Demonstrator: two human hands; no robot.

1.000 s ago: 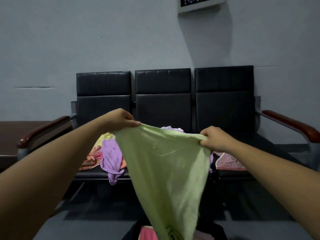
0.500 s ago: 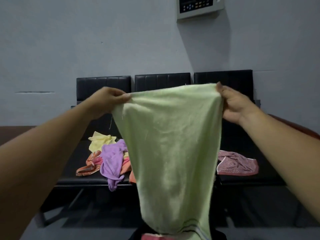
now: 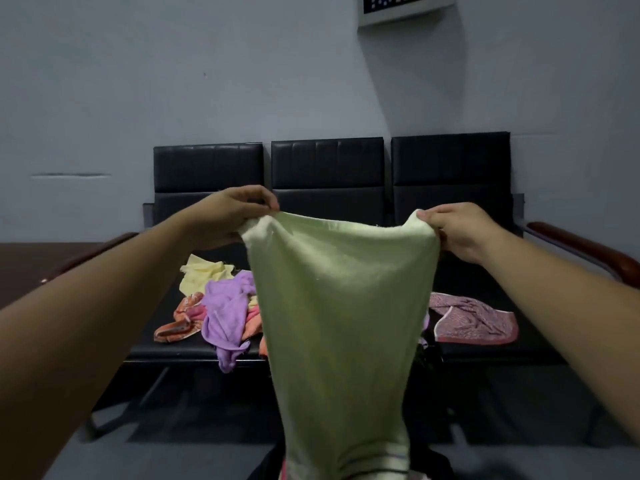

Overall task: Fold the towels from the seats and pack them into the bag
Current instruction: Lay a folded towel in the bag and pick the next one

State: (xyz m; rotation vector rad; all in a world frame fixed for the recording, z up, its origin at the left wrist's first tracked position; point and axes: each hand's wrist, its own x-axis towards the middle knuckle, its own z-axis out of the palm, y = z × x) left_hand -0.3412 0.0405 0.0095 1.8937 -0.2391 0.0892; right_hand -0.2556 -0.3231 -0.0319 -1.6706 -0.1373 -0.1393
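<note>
I hold a light green towel [image 3: 341, 317] up by its top edge, and it hangs down to the bottom of the frame. My left hand [image 3: 230, 216] pinches its left corner and my right hand [image 3: 457, 232] pinches its right corner. Behind it, loose towels lie on the black seats [image 3: 329, 168]: a pale yellow one [image 3: 204, 277], a purple one [image 3: 227, 315] and an orange one [image 3: 176, 323] on the left, a pink patterned one [image 3: 476, 320] on the right. The dark bag [image 3: 436, 467] shows only at the bottom edge, mostly hidden by the green towel.
The three-seat bench has wooden armrests at the left [image 3: 90, 256] and right [image 3: 585, 249]. A grey wall stands behind it with a panel [image 3: 401, 6] at the top. A dark brown surface [image 3: 24, 265] lies at the far left. Grey floor is below.
My hands have lowered the green towel's top edge from in front of the backrest tops to seat-back height and spread slightly wider. The view has shifted.
</note>
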